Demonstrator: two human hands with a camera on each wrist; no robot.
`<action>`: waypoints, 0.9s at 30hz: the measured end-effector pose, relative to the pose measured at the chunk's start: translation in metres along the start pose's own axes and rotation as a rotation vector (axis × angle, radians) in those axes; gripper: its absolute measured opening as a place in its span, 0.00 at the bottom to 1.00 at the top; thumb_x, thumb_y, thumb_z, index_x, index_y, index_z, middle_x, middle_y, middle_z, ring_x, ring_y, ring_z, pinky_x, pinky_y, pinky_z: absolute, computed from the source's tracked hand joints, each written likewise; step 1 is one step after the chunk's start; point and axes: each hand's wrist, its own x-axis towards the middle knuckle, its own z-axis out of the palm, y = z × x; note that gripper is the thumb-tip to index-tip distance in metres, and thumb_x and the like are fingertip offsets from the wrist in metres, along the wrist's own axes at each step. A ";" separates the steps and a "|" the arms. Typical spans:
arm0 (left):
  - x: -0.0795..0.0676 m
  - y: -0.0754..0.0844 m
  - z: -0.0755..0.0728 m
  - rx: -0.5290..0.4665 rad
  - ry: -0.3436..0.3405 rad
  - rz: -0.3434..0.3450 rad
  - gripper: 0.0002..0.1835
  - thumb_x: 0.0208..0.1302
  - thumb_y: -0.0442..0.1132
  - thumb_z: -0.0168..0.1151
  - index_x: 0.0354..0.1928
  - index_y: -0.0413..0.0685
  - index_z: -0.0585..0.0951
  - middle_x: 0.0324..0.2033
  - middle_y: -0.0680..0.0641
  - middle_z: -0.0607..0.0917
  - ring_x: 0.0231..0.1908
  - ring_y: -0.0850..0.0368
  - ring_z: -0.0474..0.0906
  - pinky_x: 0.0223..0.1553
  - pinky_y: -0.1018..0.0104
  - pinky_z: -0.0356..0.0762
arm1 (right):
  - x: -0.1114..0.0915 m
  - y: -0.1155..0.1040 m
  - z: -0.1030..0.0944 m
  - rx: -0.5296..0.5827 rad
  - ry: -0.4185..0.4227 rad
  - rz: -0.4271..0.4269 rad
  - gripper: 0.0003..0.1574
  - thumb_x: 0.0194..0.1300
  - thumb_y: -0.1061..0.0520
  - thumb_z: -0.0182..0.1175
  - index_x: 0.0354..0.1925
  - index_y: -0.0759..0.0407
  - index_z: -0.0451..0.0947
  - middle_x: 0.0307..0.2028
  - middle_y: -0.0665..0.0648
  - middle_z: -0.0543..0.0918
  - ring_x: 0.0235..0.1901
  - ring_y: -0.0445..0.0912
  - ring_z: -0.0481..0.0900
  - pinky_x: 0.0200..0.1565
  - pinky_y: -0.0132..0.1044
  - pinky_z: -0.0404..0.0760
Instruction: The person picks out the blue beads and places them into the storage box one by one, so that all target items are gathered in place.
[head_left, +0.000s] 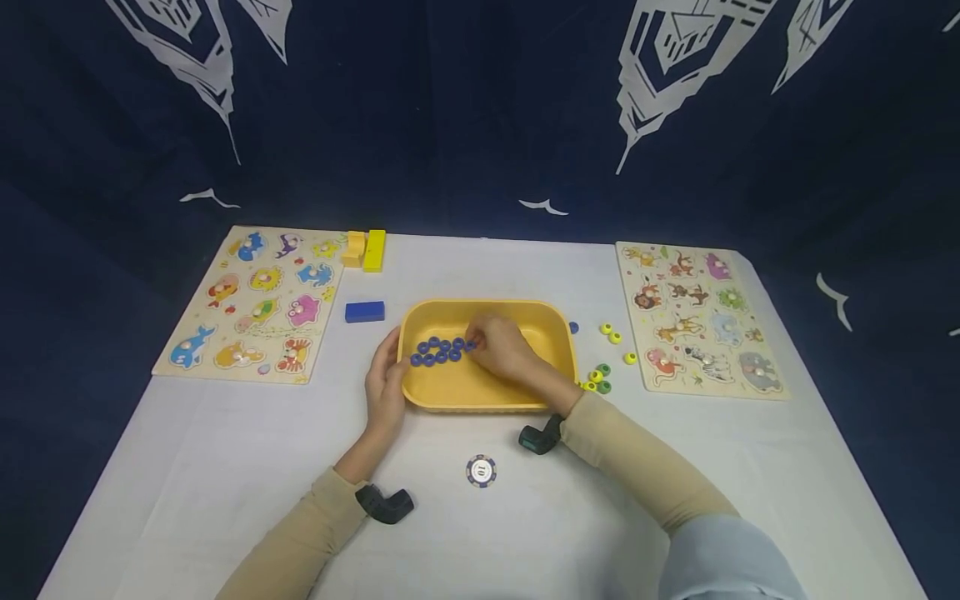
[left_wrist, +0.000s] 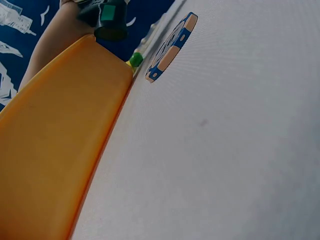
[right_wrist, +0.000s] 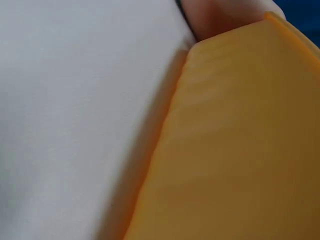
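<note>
A yellow plastic tray (head_left: 487,402) stands in the middle of the table in the head view. Several blue beads (head_left: 441,357) lie inside it in two rows on the left half. At the tray's left end my left hand (head_left: 385,396) holds the wall, thumb over the rim and fingers along the outside. My right hand (head_left: 498,346) reaches into the tray and pinches a blue bead (head_left: 470,346) at the right end of the rows; its fingertips partly hide it. Only the tray's outer side (left_wrist: 65,135) shows large in the left wrist view, and likewise its wall (right_wrist: 240,130) in the right.
Yellow and green beads (head_left: 596,377) and one blue bead (head_left: 573,327) lie right of the tray. A poker chip (head_left: 481,471) is in front. Wooden animal puzzles (head_left: 247,304) (head_left: 701,321) flank both sides. Blue (head_left: 364,312) and yellow blocks (head_left: 374,251) sit at the back left.
</note>
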 end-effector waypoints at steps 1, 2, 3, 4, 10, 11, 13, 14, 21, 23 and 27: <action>0.000 0.000 0.000 0.001 0.001 0.000 0.25 0.60 0.25 0.40 0.62 0.35 0.59 0.58 0.34 0.66 0.56 0.38 0.64 0.54 0.65 0.69 | 0.000 0.000 0.001 0.004 -0.011 0.004 0.10 0.42 0.70 0.59 0.28 0.63 0.78 0.27 0.57 0.81 0.28 0.44 0.78 0.30 0.28 0.78; 0.001 0.000 0.000 -0.001 0.002 0.000 0.26 0.60 0.25 0.40 0.62 0.35 0.59 0.58 0.34 0.66 0.56 0.38 0.63 0.54 0.62 0.69 | 0.000 -0.001 0.001 0.011 -0.024 0.010 0.10 0.42 0.70 0.59 0.29 0.62 0.78 0.27 0.57 0.81 0.28 0.44 0.78 0.30 0.28 0.78; 0.001 0.000 0.000 -0.001 0.002 -0.001 0.26 0.60 0.25 0.39 0.62 0.35 0.59 0.58 0.35 0.66 0.56 0.38 0.64 0.55 0.61 0.69 | 0.000 -0.001 0.001 0.017 -0.037 0.018 0.10 0.43 0.70 0.60 0.29 0.62 0.78 0.27 0.56 0.82 0.28 0.44 0.79 0.30 0.28 0.78; 0.001 0.000 0.000 -0.001 0.002 -0.002 0.26 0.60 0.25 0.39 0.63 0.35 0.59 0.58 0.35 0.66 0.55 0.38 0.64 0.54 0.62 0.69 | 0.000 -0.001 0.000 0.025 -0.048 0.027 0.10 0.44 0.69 0.61 0.30 0.62 0.78 0.28 0.56 0.82 0.28 0.43 0.79 0.31 0.28 0.78; 0.000 0.000 0.000 -0.009 0.004 -0.008 0.26 0.60 0.26 0.40 0.63 0.36 0.59 0.58 0.35 0.66 0.55 0.39 0.64 0.50 0.79 0.69 | -0.013 -0.001 -0.016 0.111 -0.007 0.085 0.14 0.51 0.62 0.62 0.40 0.60 0.77 0.33 0.53 0.81 0.32 0.41 0.77 0.33 0.30 0.78; 0.000 0.000 -0.001 -0.010 0.005 -0.009 0.26 0.60 0.26 0.40 0.63 0.36 0.60 0.58 0.36 0.66 0.55 0.39 0.64 0.49 0.80 0.69 | -0.017 0.000 -0.021 0.125 0.031 0.088 0.15 0.51 0.60 0.62 0.41 0.60 0.77 0.33 0.52 0.81 0.32 0.41 0.77 0.33 0.31 0.78; 0.000 0.000 0.000 -0.009 0.006 -0.011 0.26 0.60 0.26 0.41 0.62 0.36 0.60 0.58 0.36 0.66 0.55 0.39 0.64 0.49 0.80 0.69 | -0.025 0.003 -0.032 0.140 0.130 0.092 0.16 0.52 0.58 0.62 0.42 0.58 0.77 0.34 0.51 0.80 0.32 0.41 0.76 0.32 0.32 0.77; 0.000 0.001 0.000 -0.009 0.007 -0.011 0.26 0.60 0.26 0.41 0.62 0.36 0.60 0.58 0.36 0.66 0.55 0.39 0.64 0.50 0.80 0.69 | -0.029 0.005 -0.038 0.144 0.191 0.088 0.15 0.53 0.58 0.62 0.42 0.57 0.77 0.34 0.51 0.81 0.32 0.41 0.76 0.32 0.33 0.77; 0.001 0.002 0.000 0.014 0.005 0.001 0.26 0.60 0.27 0.41 0.62 0.35 0.59 0.58 0.36 0.66 0.55 0.40 0.64 0.49 0.83 0.67 | -0.055 0.047 -0.065 0.120 0.604 0.109 0.15 0.52 0.57 0.63 0.41 0.55 0.78 0.37 0.51 0.81 0.32 0.42 0.77 0.31 0.31 0.76; 0.000 0.002 0.000 0.017 0.003 0.006 0.26 0.60 0.27 0.40 0.62 0.35 0.59 0.58 0.35 0.66 0.55 0.39 0.64 0.49 0.83 0.67 | -0.061 0.061 -0.067 0.123 0.651 0.160 0.15 0.53 0.57 0.62 0.42 0.55 0.78 0.38 0.52 0.81 0.32 0.42 0.77 0.30 0.32 0.76; -0.001 0.002 0.001 0.026 0.006 -0.003 0.26 0.60 0.26 0.40 0.62 0.35 0.60 0.58 0.35 0.67 0.55 0.39 0.64 0.50 0.81 0.68 | -0.070 0.086 -0.062 0.121 0.664 0.302 0.17 0.54 0.56 0.61 0.45 0.51 0.77 0.40 0.51 0.79 0.35 0.43 0.76 0.30 0.36 0.76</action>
